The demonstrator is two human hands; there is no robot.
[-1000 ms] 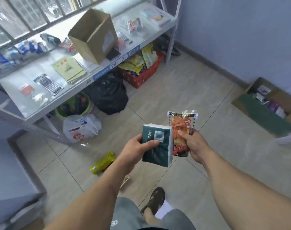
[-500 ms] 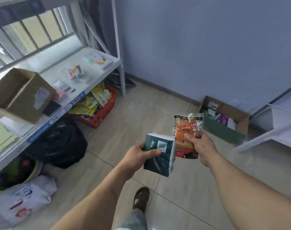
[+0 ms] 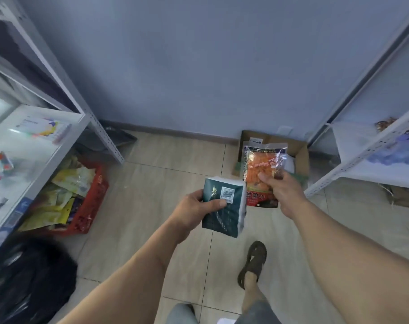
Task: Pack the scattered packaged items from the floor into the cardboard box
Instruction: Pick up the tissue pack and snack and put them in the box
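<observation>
Your left hand (image 3: 194, 206) grips the green pack (image 3: 223, 210), thumb across its front; your right hand (image 3: 281, 189) pinches the orange packet (image 3: 261, 170) just beside it, their edges touching; the box (image 3: 300, 155) sits open on the floor just beyond your right hand, against the wall, beside the right shelf (image 3: 362, 150); bare tiles (image 3: 166, 183) lie between.
</observation>
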